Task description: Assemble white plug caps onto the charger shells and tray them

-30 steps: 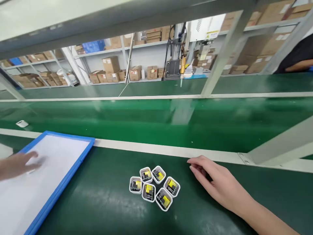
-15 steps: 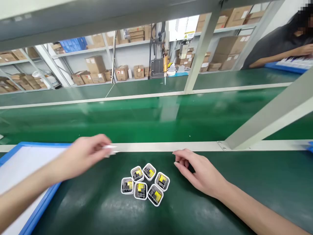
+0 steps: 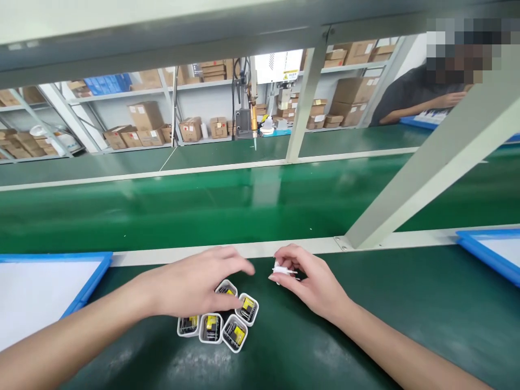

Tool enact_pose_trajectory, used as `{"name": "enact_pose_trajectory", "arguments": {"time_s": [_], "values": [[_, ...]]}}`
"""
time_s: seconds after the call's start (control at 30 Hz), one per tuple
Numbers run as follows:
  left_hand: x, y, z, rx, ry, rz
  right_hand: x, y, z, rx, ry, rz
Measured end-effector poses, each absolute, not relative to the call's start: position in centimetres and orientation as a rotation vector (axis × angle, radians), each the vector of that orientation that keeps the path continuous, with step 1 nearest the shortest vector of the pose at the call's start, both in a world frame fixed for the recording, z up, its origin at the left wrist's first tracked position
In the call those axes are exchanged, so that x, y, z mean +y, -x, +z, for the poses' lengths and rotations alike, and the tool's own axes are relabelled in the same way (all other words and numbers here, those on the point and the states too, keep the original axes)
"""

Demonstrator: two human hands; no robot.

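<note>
In the head view my right hand (image 3: 314, 279) pinches a small white plug piece (image 3: 280, 269) with thin prongs pointing right, between thumb and fingertips above the bench. My left hand (image 3: 203, 279) hovers over a cluster of small white square cases (image 3: 211, 329), its thumb and forefinger spread with nothing between them. Black parts and a yellow block (image 3: 212, 323) sit inside each visible case. The left hand and thumb partly cover the cases at the back of the cluster.
Blue-rimmed trays with white liners stand left (image 3: 87, 287) and right (image 3: 487, 260). A slanting metal post (image 3: 406, 179) rises at the right beside the green belt (image 3: 203, 206). Across it, a person (image 3: 418, 92) works near a dispensing nozzle (image 3: 254, 122) and shelved cartons.
My left hand has moved right, from beside the left tray to over the cases, and has let go of the white piece. My right hand now holds it. The view has shifted rightward.
</note>
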State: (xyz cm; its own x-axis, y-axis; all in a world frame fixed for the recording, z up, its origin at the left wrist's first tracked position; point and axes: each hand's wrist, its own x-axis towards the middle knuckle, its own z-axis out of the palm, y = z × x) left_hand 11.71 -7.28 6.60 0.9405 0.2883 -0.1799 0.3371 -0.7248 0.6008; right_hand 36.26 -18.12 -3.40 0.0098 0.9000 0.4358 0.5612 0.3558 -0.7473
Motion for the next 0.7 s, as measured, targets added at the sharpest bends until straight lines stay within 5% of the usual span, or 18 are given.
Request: {"name": "enact_pose_trajectory", "arguments": {"time_s": [0.27, 0.7], "values": [[-5.4, -13.3, 4.0, 0.407, -2.517, -0.078, -17.2, -36.6, -2.9, -1.339, 1.329, 0.838], [-3.3, -16.2, -1.1, 0.307, -2.01, 0.185, -17.7, -35.7, -1.8, -1.543, 1.339, 0.637]]}}
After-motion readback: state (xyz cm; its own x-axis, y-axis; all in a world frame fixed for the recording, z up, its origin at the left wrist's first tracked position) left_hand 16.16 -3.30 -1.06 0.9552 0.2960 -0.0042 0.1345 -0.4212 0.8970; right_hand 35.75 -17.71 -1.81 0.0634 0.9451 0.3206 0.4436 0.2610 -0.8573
